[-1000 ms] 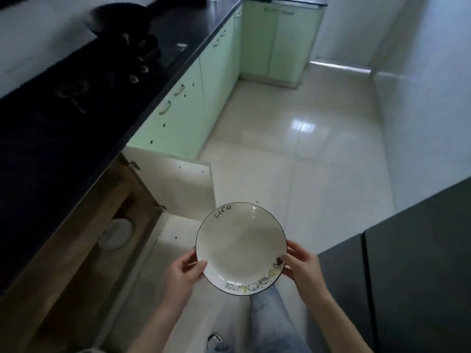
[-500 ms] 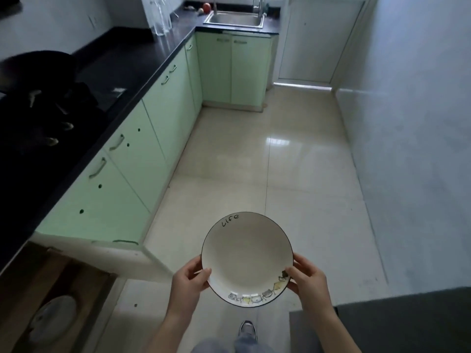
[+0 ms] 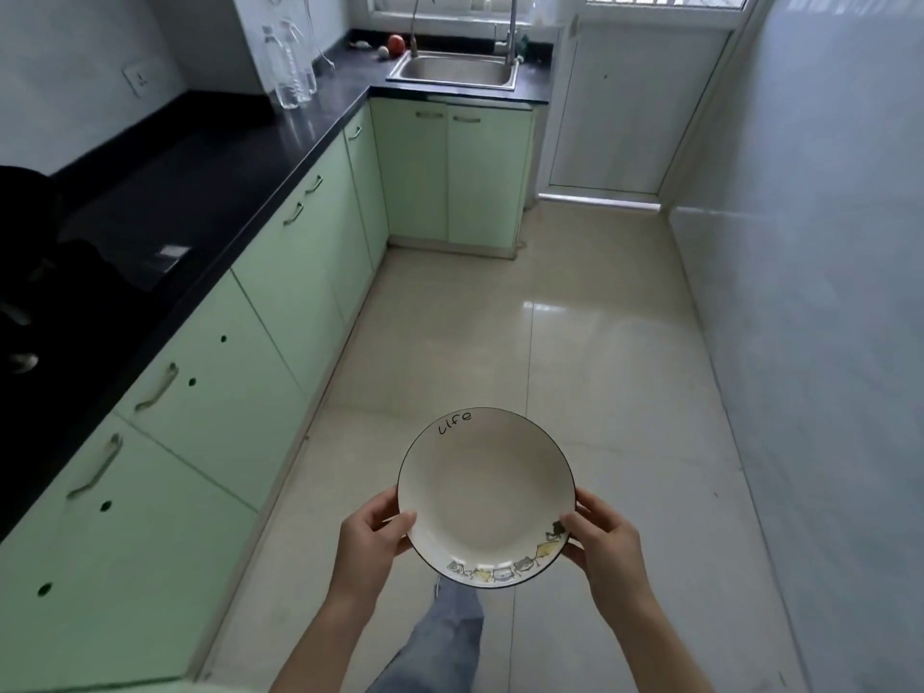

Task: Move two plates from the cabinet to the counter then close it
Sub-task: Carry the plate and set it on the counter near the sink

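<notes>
A white plate (image 3: 482, 492) with a dark rim, the word "Life" and small cartoon drawings is held level above the floor, in front of me. My left hand (image 3: 370, 540) grips its left edge, thumb on the rim. My right hand (image 3: 602, 535) grips its right edge the same way. The black counter (image 3: 200, 192) runs along the left, above pale green cabinets (image 3: 210, 392) whose visible doors are shut. The open cabinet and the second plate are out of view.
A dark pot or stove area (image 3: 20, 272) sits at the counter's left end. Two clear bottles (image 3: 290, 67) stand near the corner. A steel sink (image 3: 455, 70) with a tap and a red fruit (image 3: 396, 42) is at the far end. A white door (image 3: 630, 107) stands beyond it.
My view has swung up and forward along the kitchen. The open cabinet with the plate inside has slipped out of sight at lower left. Both hands keep the plate as before.
</notes>
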